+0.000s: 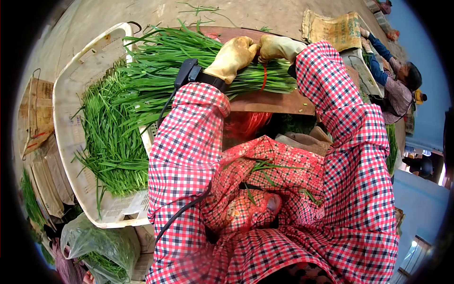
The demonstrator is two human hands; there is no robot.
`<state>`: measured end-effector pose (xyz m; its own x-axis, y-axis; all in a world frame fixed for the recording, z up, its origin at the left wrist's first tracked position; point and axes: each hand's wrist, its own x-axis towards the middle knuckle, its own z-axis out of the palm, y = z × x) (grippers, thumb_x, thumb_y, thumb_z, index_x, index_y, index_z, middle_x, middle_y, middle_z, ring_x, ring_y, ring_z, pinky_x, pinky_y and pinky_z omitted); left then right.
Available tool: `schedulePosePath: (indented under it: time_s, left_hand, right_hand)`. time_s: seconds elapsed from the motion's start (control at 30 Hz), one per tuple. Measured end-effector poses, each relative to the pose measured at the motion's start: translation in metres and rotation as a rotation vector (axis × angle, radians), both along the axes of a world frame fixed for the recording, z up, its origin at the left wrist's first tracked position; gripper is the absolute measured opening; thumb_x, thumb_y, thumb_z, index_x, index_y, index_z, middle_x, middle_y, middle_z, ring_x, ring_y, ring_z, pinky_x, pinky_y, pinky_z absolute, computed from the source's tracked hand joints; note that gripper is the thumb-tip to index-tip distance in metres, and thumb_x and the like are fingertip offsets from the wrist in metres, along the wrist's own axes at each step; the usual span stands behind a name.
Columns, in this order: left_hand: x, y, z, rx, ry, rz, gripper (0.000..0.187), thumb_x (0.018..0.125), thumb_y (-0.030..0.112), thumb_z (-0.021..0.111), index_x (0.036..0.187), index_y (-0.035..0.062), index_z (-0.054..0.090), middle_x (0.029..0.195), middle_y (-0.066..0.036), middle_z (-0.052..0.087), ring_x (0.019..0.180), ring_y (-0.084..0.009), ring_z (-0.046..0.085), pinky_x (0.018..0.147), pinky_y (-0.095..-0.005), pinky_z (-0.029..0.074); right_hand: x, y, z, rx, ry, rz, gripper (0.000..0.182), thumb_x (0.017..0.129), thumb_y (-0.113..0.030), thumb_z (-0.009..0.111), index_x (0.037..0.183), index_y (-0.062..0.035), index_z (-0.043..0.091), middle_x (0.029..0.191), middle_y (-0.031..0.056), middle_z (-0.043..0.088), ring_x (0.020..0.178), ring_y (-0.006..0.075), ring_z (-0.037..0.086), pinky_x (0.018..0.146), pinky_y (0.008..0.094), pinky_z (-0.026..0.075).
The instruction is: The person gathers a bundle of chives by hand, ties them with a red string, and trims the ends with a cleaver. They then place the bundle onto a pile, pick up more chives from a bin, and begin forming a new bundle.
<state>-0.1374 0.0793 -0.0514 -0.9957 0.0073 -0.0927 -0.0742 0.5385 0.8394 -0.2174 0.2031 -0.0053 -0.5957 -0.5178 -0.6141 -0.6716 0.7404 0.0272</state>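
A bundle of long green chives [189, 52] lies on a brown board [267, 103], its leaves fanning left and its stems pointing right. A red tie [264, 76] crosses it near the stem end. My left hand [232, 57], in a pale yellowed glove, rests closed on top of the bundle. Beside it my right hand [280, 48], gloved the same way, is closed above the tie. The fingers of both hands meet at the bundle's far side. What they pinch there is hidden by the gloves.
Left stands a white plastic crate [66, 137] holding loose chives [116, 142]. Below it is a clear plastic bag [101, 244] of greens. Red strands [246, 124] hang under the board. A woven sack [333, 31] and another person [399, 87] are at right.
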Motion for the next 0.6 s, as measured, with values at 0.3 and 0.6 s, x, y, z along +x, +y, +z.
schedulePosePath:
  time_s: [0.3,0.6]
  left_hand:
    - [-0.013,-0.008,-0.012,0.077,-0.036,-0.082,0.042,0.088,0.043,0.059,0.116,0.0129,0.064,0.106,-0.017,0.068,0.103,-0.0309,0.064,0.088,-0.0382,0.049]
    - [-0.003,-0.007,0.000,0.170,-0.041,-0.118,0.045,0.091,0.047,0.061,0.102,0.0037,0.065,0.082,-0.002,0.065,0.077,-0.0084,0.056,0.073,-0.0266,0.046]
  right_hand:
    - [0.014,0.033,-0.012,-0.389,-0.127,-0.390,0.039,0.079,-0.037,0.076,0.096,-0.0022,0.070,0.085,0.0177,0.069,0.079,0.0285,0.065,0.073,0.0399,0.050]
    - [0.036,0.020,0.009,-0.382,-0.023,-0.422,0.041,0.080,-0.033,0.070,0.108,-0.0021,0.067,0.100,0.0204,0.068,0.092,0.0338,0.066,0.079,0.0404,0.051]
